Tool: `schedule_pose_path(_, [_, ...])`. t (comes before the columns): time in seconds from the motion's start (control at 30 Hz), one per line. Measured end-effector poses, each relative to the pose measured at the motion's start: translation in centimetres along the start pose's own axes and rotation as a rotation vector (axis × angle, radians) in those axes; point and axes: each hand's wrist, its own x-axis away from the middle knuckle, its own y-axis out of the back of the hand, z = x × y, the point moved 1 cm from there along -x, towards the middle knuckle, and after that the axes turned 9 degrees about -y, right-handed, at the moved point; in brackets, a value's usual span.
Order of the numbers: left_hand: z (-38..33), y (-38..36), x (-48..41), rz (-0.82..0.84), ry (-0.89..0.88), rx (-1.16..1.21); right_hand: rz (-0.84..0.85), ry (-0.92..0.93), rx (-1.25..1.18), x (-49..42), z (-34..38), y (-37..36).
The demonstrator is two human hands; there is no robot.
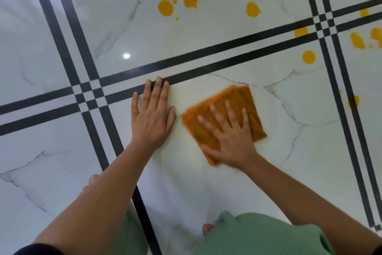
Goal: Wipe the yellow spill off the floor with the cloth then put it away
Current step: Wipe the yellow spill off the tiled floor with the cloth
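Observation:
A folded orange cloth (241,101) lies flat on the white marble floor (62,161). My right hand (229,136) presses down on it with fingers spread; the cloth's edges are blurred. My left hand (152,116) rests flat on the bare floor just left of the cloth, fingers together, holding nothing. Several yellow spill blotches (165,7) dot the floor beyond the hands, and more of the spill (309,56) lies to the right, past the black stripes.
Black double stripes (206,62) cross the floor in a grid. My knees in green fabric (258,236) and bare toes (206,229) are at the bottom. A faint yellowish smear shows on the tile around the cloth.

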Motion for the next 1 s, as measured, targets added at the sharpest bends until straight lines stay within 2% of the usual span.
schedule_pose_path(0.07, [0.4,0.0,0.1,0.005,0.015,-0.017,0.027,0.054,0.007,2.8,-2.4,-0.6])
schedule_pose_path(0.1, [0.6,0.0,0.1,0.003,0.018,-0.023,-0.009,0.001,-0.001,1.8,-3.6,-0.7])
schedule_pose_path(0.2, [1.3,0.1,-0.7,-0.015,0.016,-0.045,-0.101,-0.324,-0.059,-6.6,-2.5,1.5])
schedule_pose_path(0.27, [1.7,0.4,-1.1,-0.027,0.052,-0.035,-0.076,-0.367,-0.096,-10.1,0.2,2.9])
schedule_pose_path(0.4, [3.2,1.3,-1.0,-0.029,0.115,0.008,0.004,0.124,0.013,-4.1,1.0,1.5])
schedule_pose_path(0.47, [3.9,1.4,-0.7,-0.039,0.130,0.006,-0.004,0.135,0.006,-2.8,-1.1,1.1])
schedule_pose_path(0.57, [4.4,1.3,-0.7,-0.056,0.134,-0.014,-0.097,-0.204,-0.086,-10.0,0.3,2.2])
schedule_pose_path(0.6, [4.5,1.4,-0.7,-0.061,0.142,-0.019,-0.092,-0.251,-0.110,-12.4,2.0,3.0])
schedule_pose_path(0.63, [4.7,1.4,-0.7,-0.064,0.156,-0.018,-0.092,-0.235,-0.100,-14.1,3.7,3.6])
schedule_pose_path(0.7, [5.0,1.6,-0.1,-0.071,0.181,-0.019,-0.092,-0.074,-0.057,-13.5,5.8,3.6])
schedule_pose_path(0.77, [5.6,1.7,0.5,-0.081,0.186,-0.026,-0.058,0.151,-0.004,-9.0,5.1,2.2])
schedule_pose_path(0.83, [5.9,1.7,0.9,-0.082,0.182,-0.039,0.003,0.266,0.023,-4.5,2.7,1.5])
schedule_pose_path(0.9, [5.9,1.7,0.9,-0.089,0.170,-0.043,-0.050,0.187,0.012,-6.1,1.3,1.5])
schedule_pose_path(1.0, [5.5,1.6,0.1,-0.081,0.146,-0.023,-0.058,-0.135,-0.069,-12.7,4.0,3.2])
